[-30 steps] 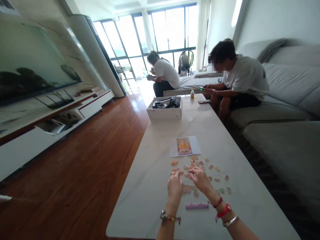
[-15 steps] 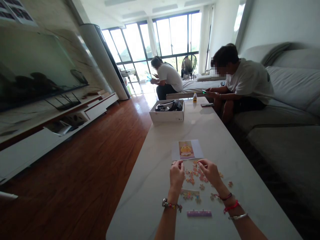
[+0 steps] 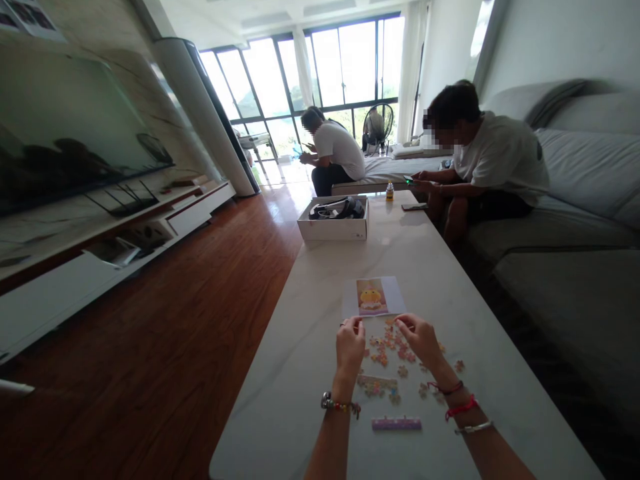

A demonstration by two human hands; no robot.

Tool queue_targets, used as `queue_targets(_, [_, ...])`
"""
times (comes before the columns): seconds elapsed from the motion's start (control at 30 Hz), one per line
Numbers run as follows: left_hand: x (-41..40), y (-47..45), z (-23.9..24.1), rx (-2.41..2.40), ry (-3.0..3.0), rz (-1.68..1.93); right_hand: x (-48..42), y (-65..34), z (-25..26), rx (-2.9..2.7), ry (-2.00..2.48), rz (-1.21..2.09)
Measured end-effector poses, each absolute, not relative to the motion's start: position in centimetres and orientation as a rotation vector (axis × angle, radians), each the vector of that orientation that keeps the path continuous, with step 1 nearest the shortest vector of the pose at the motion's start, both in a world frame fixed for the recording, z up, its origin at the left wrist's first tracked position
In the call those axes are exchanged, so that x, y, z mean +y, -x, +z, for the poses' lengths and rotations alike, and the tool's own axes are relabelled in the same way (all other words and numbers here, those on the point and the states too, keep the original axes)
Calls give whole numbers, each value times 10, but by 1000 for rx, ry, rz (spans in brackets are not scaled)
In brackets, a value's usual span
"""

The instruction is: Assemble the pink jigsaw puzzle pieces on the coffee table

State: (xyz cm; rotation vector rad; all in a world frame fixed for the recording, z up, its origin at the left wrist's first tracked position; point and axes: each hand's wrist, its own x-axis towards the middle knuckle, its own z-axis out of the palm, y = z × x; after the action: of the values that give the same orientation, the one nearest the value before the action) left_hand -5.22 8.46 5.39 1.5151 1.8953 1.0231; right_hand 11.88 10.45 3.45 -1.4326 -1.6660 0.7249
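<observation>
Puzzle pieces (image 3: 384, 347), mostly pink and orange, lie loose on the white tabletop between my hands. My left hand (image 3: 351, 345) is closed with fingertips together near the lower edge of a picture sheet (image 3: 397, 293); whatever it pinches is too small to make out. Over the right side of the pile, my right hand (image 3: 421, 339) also has thumb and fingers pinched. An orange piece lies close by its fingertips, but I cannot tell whether it is held. Nearer me are a joined puzzle strip (image 3: 379, 385) and a purple strip (image 3: 397, 424).
A white box (image 3: 333, 230) with a black headset-like device stands farther up the table (image 3: 285, 373). Beyond it are a small bottle (image 3: 389, 191) and a phone (image 3: 414, 207). One person (image 3: 500, 153) sits on the grey sofa at right, another (image 3: 337, 150) farther back.
The view has shifted slightly. Both hands stay pinched in nearly the same places, and the pieces on the table look unchanged.
</observation>
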Motion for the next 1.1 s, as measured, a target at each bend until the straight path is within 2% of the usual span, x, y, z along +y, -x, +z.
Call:
queue_targets(0.4, [95,61,37,2006,-1430,990,109,-119,31,-1667,1473,732])
queue_targets(0.77, [26,63,16,1790,-1444,647,69,-131,6,-2006,1587,865])
queue_targets(1.1, [20,69,-1,1810,-1409,622,60,-133,-1,-2039,1592,845])
